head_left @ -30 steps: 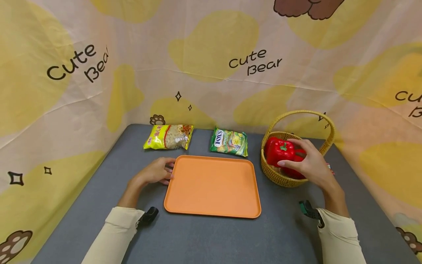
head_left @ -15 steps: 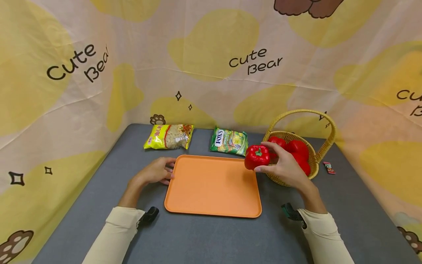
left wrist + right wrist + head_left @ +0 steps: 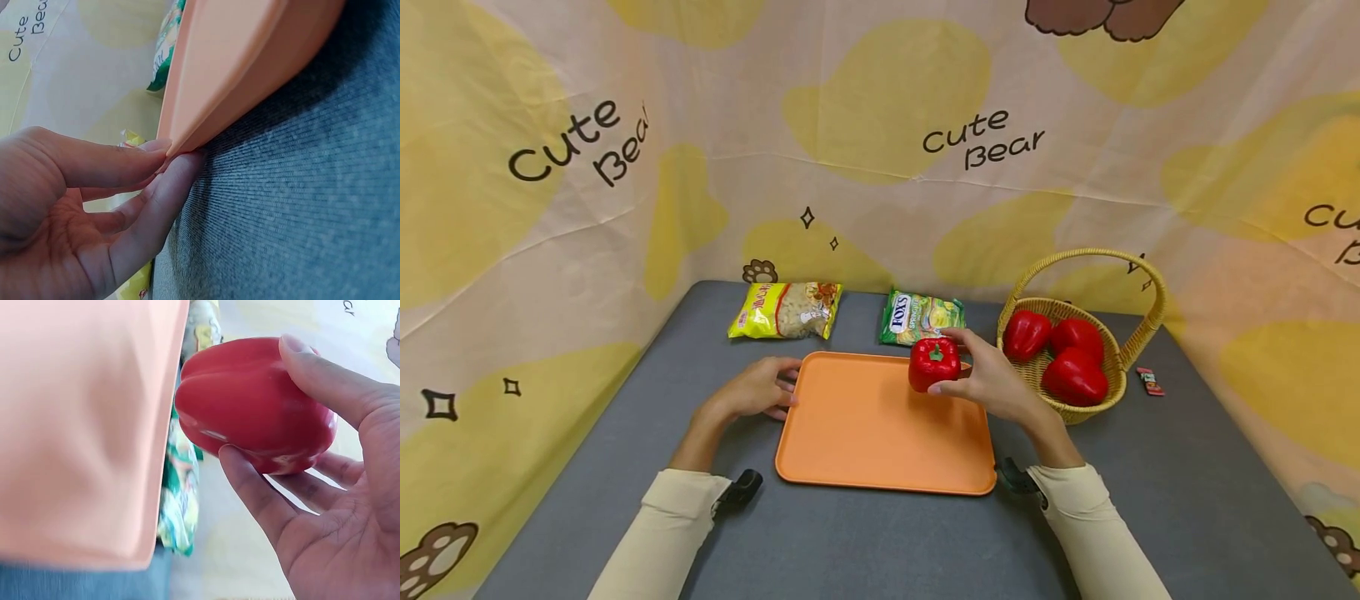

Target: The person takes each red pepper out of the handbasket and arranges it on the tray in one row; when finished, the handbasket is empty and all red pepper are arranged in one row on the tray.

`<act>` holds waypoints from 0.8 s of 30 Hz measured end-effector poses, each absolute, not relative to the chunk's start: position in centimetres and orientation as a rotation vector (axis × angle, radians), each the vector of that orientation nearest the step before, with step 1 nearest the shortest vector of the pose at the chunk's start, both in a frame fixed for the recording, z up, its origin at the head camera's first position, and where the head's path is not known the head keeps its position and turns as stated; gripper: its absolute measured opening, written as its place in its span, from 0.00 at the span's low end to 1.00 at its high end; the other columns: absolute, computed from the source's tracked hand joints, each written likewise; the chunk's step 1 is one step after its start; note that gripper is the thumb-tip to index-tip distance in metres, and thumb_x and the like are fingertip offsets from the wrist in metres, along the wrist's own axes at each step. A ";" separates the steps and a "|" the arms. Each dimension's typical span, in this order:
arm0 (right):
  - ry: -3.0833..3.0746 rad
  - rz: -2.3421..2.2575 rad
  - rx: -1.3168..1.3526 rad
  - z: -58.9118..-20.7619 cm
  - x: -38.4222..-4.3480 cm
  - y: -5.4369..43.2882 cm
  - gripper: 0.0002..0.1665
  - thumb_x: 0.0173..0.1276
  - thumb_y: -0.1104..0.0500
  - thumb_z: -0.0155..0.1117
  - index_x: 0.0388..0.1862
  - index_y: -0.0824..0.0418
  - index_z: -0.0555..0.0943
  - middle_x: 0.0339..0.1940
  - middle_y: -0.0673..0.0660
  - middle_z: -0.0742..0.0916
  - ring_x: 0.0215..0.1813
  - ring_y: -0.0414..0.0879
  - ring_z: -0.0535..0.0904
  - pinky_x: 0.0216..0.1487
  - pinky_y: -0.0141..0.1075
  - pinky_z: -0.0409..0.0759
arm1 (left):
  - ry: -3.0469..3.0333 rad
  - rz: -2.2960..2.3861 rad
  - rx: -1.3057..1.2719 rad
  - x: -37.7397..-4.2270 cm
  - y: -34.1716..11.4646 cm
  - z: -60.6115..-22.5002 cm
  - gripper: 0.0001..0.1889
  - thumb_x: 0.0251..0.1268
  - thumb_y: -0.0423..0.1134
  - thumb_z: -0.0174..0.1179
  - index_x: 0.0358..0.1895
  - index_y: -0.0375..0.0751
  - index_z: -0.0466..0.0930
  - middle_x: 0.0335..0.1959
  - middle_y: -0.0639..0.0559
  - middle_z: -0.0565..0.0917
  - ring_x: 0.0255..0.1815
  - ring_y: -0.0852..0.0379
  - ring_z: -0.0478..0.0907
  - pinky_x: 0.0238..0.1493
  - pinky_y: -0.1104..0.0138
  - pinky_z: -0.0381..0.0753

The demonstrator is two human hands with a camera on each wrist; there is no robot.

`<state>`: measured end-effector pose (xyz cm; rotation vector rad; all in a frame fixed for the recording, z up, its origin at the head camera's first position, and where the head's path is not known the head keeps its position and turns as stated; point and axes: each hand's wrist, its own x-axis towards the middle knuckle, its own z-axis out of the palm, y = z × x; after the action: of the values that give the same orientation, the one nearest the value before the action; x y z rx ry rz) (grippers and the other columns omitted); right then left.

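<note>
A glossy red bell pepper [image 3: 934, 363] with a green stem hangs above the right part of an orange tray [image 3: 857, 442]. My right hand [image 3: 992, 382] grips it between thumb and fingers; in the right wrist view the pepper [image 3: 250, 403] is clear of the tray surface. At the tray's left edge, my left hand [image 3: 756, 388] pinches the rim between thumb and fingers, as the left wrist view shows on the tray [image 3: 231, 69]. To the right stands a yellow wicker basket [image 3: 1123, 354] with a tall handle, holding three red peppers [image 3: 1075, 377].
Along the back of the grey table [image 3: 880, 542] lie a yellow snack bag [image 3: 786, 311] and a green Fox's candy bag [image 3: 917, 315]. A small red packet [image 3: 1150, 382] lies right of the basket. A patterned cloth [image 3: 865, 150] walls the table.
My right hand has lifted a bell pepper out of the basket and carried it left over the tray. The left hand has stayed at the tray's edge.
</note>
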<state>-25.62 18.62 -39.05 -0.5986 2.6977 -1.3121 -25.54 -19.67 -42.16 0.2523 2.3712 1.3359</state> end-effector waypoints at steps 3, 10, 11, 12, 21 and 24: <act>2.711 -1.292 -0.632 -39.3 -25.9 17.4 0.57 0.58 0.51 0.86 0.81 0.61 0.66 0.74 0.63 0.78 0.67 0.62 0.80 0.63 0.54 0.86 | 2.362 1.347 0.258 -25.6 -19.7 -42.2 0.34 0.71 0.21 0.61 0.78 0.23 0.62 0.70 0.27 0.71 0.57 0.43 0.83 0.41 0.59 0.93; 2.732 -1.235 -0.666 -39.8 -26.5 14.6 0.54 0.58 0.50 0.86 0.79 0.61 0.68 0.72 0.60 0.79 0.70 0.60 0.78 0.66 0.54 0.85 | 2.363 1.352 0.263 -25.6 -19.7 -42.3 0.34 0.70 0.21 0.61 0.78 0.23 0.62 0.69 0.27 0.72 0.55 0.44 0.83 0.40 0.59 0.93; 2.722 -1.240 -0.675 -39.8 -26.6 14.2 0.53 0.58 0.50 0.86 0.78 0.62 0.69 0.71 0.60 0.80 0.70 0.60 0.78 0.66 0.53 0.85 | 2.365 1.352 0.261 -25.6 -19.7 -42.4 0.34 0.69 0.20 0.61 0.78 0.23 0.62 0.68 0.28 0.72 0.55 0.44 0.83 0.40 0.59 0.93; 2.707 -1.252 -0.688 -39.9 -26.6 13.8 0.53 0.59 0.50 0.86 0.78 0.62 0.69 0.70 0.60 0.80 0.69 0.60 0.78 0.66 0.53 0.85 | 2.365 1.352 0.259 -25.6 -19.7 -42.4 0.34 0.70 0.20 0.61 0.78 0.23 0.62 0.68 0.28 0.72 0.54 0.45 0.83 0.40 0.59 0.93; 2.624 -1.322 -0.696 -40.7 -27.0 10.6 0.52 0.60 0.53 0.85 0.77 0.64 0.69 0.70 0.59 0.80 0.70 0.59 0.76 0.65 0.52 0.85 | 2.359 1.346 0.240 -25.7 -19.8 -42.5 0.35 0.70 0.21 0.61 0.78 0.22 0.61 0.68 0.28 0.72 0.54 0.45 0.83 0.41 0.58 0.93; 2.625 -1.307 -0.682 -40.8 -27.0 9.6 0.52 0.60 0.53 0.85 0.78 0.63 0.68 0.70 0.59 0.80 0.70 0.57 0.76 0.65 0.51 0.85 | 2.366 1.336 0.230 -25.6 -19.8 -42.4 0.35 0.70 0.21 0.62 0.78 0.23 0.61 0.68 0.29 0.72 0.54 0.45 0.83 0.41 0.59 0.93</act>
<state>-27.02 9.60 -40.83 -0.6816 2.6249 -1.3073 -25.65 -19.79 -42.38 0.2301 2.3658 1.3356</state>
